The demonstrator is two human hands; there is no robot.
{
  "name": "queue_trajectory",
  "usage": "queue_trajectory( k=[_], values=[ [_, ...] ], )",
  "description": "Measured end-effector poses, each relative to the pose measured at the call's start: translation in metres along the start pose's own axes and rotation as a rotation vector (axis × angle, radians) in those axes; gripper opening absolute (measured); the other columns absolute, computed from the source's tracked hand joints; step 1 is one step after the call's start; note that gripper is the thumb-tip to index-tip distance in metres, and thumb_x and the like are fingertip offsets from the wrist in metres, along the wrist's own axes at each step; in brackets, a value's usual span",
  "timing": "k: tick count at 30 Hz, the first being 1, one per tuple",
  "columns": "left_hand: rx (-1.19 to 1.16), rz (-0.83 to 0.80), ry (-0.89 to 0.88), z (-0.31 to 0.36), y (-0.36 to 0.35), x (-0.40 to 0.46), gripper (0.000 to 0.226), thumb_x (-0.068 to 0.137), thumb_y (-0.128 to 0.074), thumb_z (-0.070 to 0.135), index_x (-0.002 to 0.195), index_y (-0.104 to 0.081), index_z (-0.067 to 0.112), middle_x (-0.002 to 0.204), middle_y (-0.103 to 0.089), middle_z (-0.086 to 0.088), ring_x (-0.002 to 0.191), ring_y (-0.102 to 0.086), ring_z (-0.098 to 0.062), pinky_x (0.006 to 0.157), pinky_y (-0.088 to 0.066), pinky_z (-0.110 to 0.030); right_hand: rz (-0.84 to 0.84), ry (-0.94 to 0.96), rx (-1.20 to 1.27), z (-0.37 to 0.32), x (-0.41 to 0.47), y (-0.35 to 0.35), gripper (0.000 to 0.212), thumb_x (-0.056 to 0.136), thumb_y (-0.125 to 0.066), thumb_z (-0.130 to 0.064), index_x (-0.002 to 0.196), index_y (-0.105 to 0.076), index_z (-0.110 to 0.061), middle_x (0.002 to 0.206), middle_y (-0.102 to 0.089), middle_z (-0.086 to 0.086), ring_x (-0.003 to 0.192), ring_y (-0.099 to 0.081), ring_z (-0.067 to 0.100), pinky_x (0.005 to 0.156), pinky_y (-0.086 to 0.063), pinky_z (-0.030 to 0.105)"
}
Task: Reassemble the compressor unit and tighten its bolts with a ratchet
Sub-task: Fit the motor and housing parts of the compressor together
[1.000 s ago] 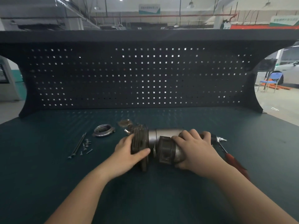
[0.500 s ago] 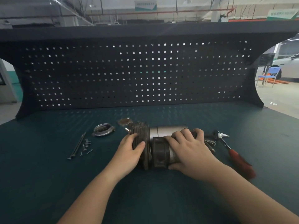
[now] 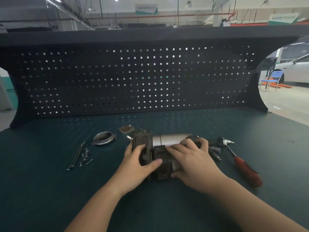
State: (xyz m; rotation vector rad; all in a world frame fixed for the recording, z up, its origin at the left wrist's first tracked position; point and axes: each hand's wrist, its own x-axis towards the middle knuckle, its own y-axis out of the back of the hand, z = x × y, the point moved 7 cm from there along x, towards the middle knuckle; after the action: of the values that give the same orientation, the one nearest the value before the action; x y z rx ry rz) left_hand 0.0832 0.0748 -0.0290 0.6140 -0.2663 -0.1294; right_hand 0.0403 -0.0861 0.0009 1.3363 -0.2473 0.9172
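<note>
The compressor unit lies on its side in the middle of the green mat. Its dark finned end section [image 3: 142, 139] is on the left, and my left hand [image 3: 138, 163] grips it, thumb stretched across the joint. My right hand [image 3: 192, 159] grips the dark cylinder body [image 3: 163, 166] and presses it against the finned section. A silver cylinder [image 3: 170, 138] lies just behind them. The red-handled ratchet [image 3: 240, 163] rests to the right, untouched. Long bolts [image 3: 76, 155] and small screws [image 3: 85, 156] lie to the left.
A round metal cover ring [image 3: 104, 138] and a brown gasket [image 3: 126, 128] sit behind the left of the unit. Sockets and a bit [image 3: 215, 150] lie between my right hand and the ratchet. A black pegboard [image 3: 133, 77] closes off the back of the bench.
The gap between the finned section and the cylinder body has closed as my hands pushed the two together. My right hand has slid left along the body.
</note>
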Motion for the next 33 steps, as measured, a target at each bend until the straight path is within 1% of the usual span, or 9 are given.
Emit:
queue_trajectory(
  k=[5, 8, 11, 14, 17, 21, 25, 29, 33],
  values=[
    [0.101, 0.051, -0.001, 0.004, -0.009, 0.000, 0.088, 0.051, -0.084, 0.059, 0.121, -0.035, 0.040, 0.145, -0.017, 0.011, 0.135, -0.024, -0.012, 0.107, -0.025, -0.022, -0.154, -0.003, 0.142, 0.005, 0.003, -0.004, 0.078, 0.055, -0.081, -0.056, 0.125, -0.062, -0.026, 0.114, -0.062, -0.020, 0.108, -0.051, 0.013, 0.096, -0.023, 0.048],
    [0.184, 0.115, 0.008, 0.007, -0.012, 0.000, 0.104, 0.049, -0.082, 0.064, 0.135, -0.033, 0.030, 0.153, -0.012, 0.003, 0.142, -0.014, -0.020, 0.114, -0.024, -0.032, -0.145, -0.133, 0.649, 0.023, 0.007, 0.004, 0.064, 0.069, -0.069, -0.038, 0.130, -0.052, -0.036, 0.127, -0.046, -0.027, 0.125, -0.031, -0.001, 0.104, -0.020, 0.028],
    [0.185, 0.116, 0.024, 0.006, -0.012, -0.001, 0.106, 0.052, -0.082, 0.064, 0.139, -0.031, 0.030, 0.154, -0.011, 0.007, 0.143, -0.013, -0.019, 0.115, -0.023, -0.035, 0.226, -0.523, 1.023, 0.064, -0.004, 0.023, 0.048, 0.076, -0.060, -0.024, 0.117, -0.049, -0.046, 0.122, -0.045, -0.031, 0.121, -0.041, -0.005, 0.100, -0.030, 0.011],
    [0.190, 0.113, 0.039, 0.005, -0.012, 0.000, 0.113, 0.053, -0.082, 0.066, 0.144, -0.027, 0.028, 0.157, -0.007, 0.004, 0.145, -0.009, -0.020, 0.117, -0.021, -0.037, 0.554, -1.118, 1.053, 0.097, -0.038, 0.015, 0.033, 0.086, -0.064, -0.031, 0.114, -0.047, -0.032, 0.116, -0.051, -0.012, 0.116, -0.048, 0.011, 0.091, -0.033, 0.022],
    [0.175, 0.115, 0.046, 0.004, -0.012, 0.000, 0.121, 0.053, -0.082, 0.066, 0.150, -0.020, 0.029, 0.159, -0.003, 0.002, 0.147, -0.005, -0.020, 0.119, -0.018, -0.039, 0.447, -1.515, 1.360, 0.091, -0.053, -0.022, 0.056, 0.077, -0.069, -0.055, 0.114, -0.048, -0.019, 0.112, -0.054, -0.002, 0.106, -0.055, 0.022, 0.087, -0.041, 0.033],
    [0.141, 0.125, -0.001, 0.002, -0.011, 0.000, 0.121, 0.053, -0.084, 0.062, 0.151, -0.017, 0.039, 0.159, -0.003, 0.003, 0.147, -0.005, -0.019, 0.120, -0.016, -0.040, 0.239, -1.541, 1.530, 0.077, -0.050, -0.046, 0.064, 0.059, -0.069, -0.071, 0.093, -0.068, -0.017, 0.093, -0.072, -0.001, 0.091, -0.067, 0.023, 0.085, -0.051, 0.035],
    [0.175, 0.102, -0.029, -0.002, -0.009, 0.004, 0.120, 0.053, -0.084, 0.063, 0.151, -0.017, 0.043, 0.158, -0.005, 0.006, 0.144, -0.003, -0.015, 0.119, -0.015, -0.038, 0.071, -1.493, 1.718, 0.071, -0.044, -0.059, 0.095, 0.045, -0.066, -0.078, 0.122, -0.063, -0.022, 0.120, -0.067, 0.003, 0.110, -0.063, 0.024, 0.101, -0.045, 0.044],
    [0.159, 0.067, -0.043, -0.007, -0.007, 0.008, 0.120, 0.052, -0.083, 0.064, 0.149, -0.017, 0.048, 0.156, 0.000, 0.011, 0.144, -0.002, -0.012, 0.119, -0.014, -0.037, -0.135, -1.385, 1.818, 0.078, -0.034, -0.059, 0.070, 0.079, -0.052, -0.073, 0.111, -0.069, -0.014, 0.089, -0.075, 0.009, 0.075, -0.073, 0.025, 0.064, -0.055, 0.033],
    [0.132, 0.051, -0.060, -0.009, -0.008, 0.008, 0.112, 0.053, -0.084, 0.062, 0.147, -0.023, 0.051, 0.156, 0.003, 0.012, 0.144, 0.000, -0.011, 0.120, -0.012, -0.037, -0.223, -1.275, 1.806, 0.076, -0.026, -0.057, 0.060, 0.085, -0.050, -0.065, 0.104, -0.067, -0.010, 0.074, -0.070, 0.009, 0.062, -0.069, 0.024, 0.055, -0.053, 0.028]
  ],
)
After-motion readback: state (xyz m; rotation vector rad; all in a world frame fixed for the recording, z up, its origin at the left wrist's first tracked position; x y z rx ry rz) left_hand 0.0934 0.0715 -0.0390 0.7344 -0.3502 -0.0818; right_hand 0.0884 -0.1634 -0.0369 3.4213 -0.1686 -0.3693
